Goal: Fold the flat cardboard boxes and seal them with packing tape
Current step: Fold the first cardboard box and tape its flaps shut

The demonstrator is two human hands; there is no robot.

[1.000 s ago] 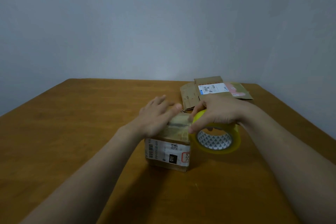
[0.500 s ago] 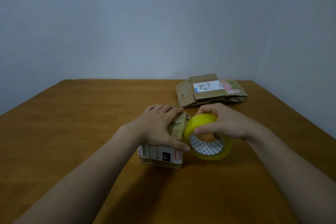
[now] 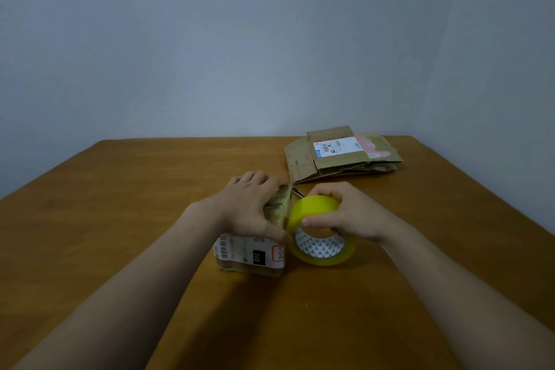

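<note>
While the folded box (image 3: 249,255) is gripped from above by the curled left hand (image 3: 243,210) | tape roll (image 3: 312,207) is clasped by the right hand (image 3: 348,216), held against the box at its 3 o'clock | flat boxes (image 3: 330,159) are stacked at 1 o'clock on the tabletop (image 3: 120,204).

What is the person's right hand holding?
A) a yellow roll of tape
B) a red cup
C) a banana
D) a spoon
A: the right hand has its fingers curled around the yellow roll of tape, right beside the small box.
</note>
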